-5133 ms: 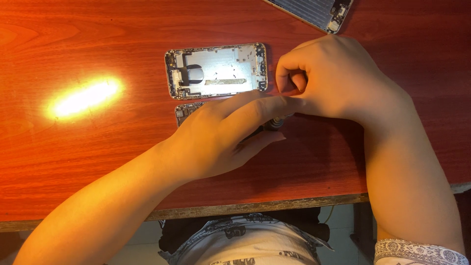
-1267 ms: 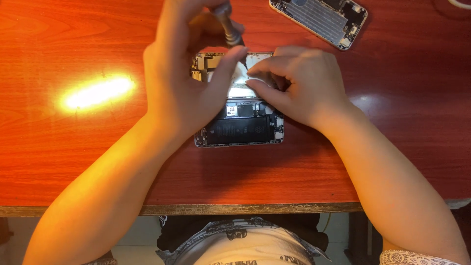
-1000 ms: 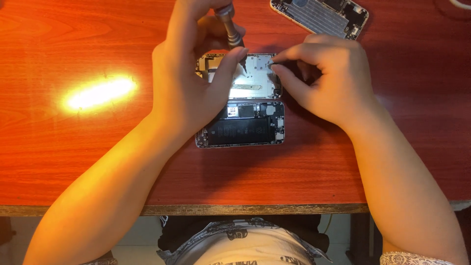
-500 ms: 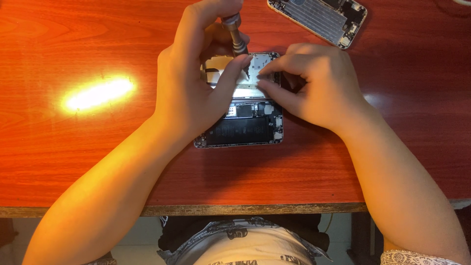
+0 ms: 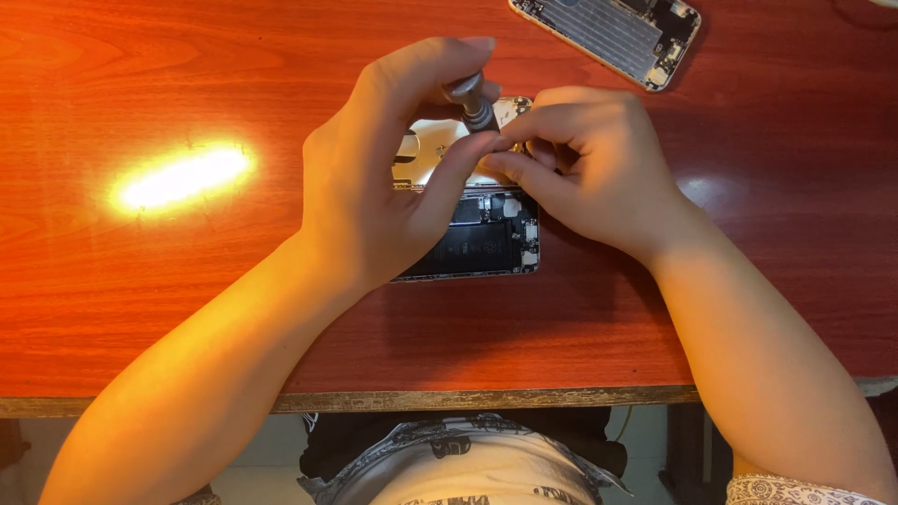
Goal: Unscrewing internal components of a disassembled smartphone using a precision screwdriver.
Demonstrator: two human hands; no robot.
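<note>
1. Screwdriver [image 5: 472,103]: a small grey metal precision driver, tilted, with only its short knurled upper shaft showing between the fingers; its tip is hidden.
2. Beneath it lies an opened phone [image 5: 486,238], its dark battery and small boards exposed, with a silvery inner plate [image 5: 432,150] lifted at the far end.
3. A second phone shell [image 5: 608,33] lies on the red wooden table [image 5: 140,281], well beyond the right hand and apart from it.
4. A bright glare patch [image 5: 182,176] sits on the wood out past the left hand.
5. Both hands cover most of the opened phone's far half, so the spot the driver meets cannot be seen.
6. The left hand [image 5: 383,187] grasps the screwdriver, forefinger curled over its cap, thumb against the shaft.
7. The right hand [image 5: 589,159] is curled, fingertips pinched close beside the driver's lower end; whether they hold anything cannot be told.
8. The driver stands between the two hands, over the phone's far end.
</note>
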